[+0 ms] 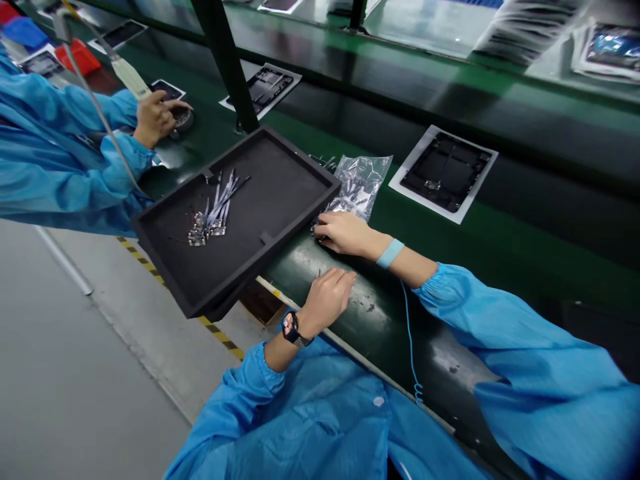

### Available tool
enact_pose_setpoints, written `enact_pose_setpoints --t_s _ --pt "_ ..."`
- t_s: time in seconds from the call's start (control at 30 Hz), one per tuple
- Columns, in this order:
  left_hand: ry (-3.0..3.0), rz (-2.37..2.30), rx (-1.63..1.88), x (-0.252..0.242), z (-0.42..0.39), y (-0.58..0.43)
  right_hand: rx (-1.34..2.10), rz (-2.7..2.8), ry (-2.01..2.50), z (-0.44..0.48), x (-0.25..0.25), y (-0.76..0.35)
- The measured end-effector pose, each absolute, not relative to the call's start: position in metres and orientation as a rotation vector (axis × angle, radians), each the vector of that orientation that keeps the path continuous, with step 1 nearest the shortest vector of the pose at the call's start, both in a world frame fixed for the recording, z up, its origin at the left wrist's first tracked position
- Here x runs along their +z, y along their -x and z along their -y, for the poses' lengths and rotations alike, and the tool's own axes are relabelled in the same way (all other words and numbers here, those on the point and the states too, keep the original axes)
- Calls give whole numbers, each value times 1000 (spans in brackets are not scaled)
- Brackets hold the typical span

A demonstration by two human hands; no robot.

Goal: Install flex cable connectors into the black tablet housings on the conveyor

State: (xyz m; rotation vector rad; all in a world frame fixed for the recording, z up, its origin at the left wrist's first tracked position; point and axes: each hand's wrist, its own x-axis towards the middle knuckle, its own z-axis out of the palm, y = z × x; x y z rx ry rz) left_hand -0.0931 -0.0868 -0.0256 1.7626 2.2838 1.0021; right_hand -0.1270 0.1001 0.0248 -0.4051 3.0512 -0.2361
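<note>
My right hand [346, 235] lies at the corner of a black foam tray [273, 177], over small dark parts [316, 227] next to a clear plastic bag [361, 183] of components. Whether its fingers grip anything, I cannot tell. A teal wrist strap [390, 253] circles that wrist. My left hand [326, 300] rests on the dark green conveyor belt [360, 313] with its fingers together and nothing visible in them. Inside the tray lies a bunch of thin flex cables [210, 215] with metal connectors.
A co-worker's hand [156, 119] in a blue sleeve rests on a round dark object at upper left. Dark device housings on white sheets [445, 172] lie along the belt. A black post [225, 60] rises behind the tray, and yellow-black tape [220, 337] marks the floor.
</note>
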Motion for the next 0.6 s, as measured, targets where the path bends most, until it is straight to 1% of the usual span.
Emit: enact_pose_setpoints --t_s 0.13,0.23,0.3,0.4,0.5,0.57,0.6 --pt "-1708 -2282 1014 -24 87 93 -227 -3042 466 -96 25 130" --pt "-1629 -2240 1114 -23 89 93 -485 -3068 476 -96 27 128" --pt "-1556 -2211 1189 -24 89 94 -821 -3109 435 -95 33 123" --pt "-1347 -2185 1305 -26 90 97 -1482 -3118 193 -94 53 112" --pt "-960 -2086 1453 -29 90 104 -2146 -2966 -266 -100 77 93" --pt "-678 -1947 1556 -29 91 110 -2481 -2789 -595 -109 83 74" --pt "-561 -1868 1595 -28 92 113 -2596 -2688 -754 -114 82 63"
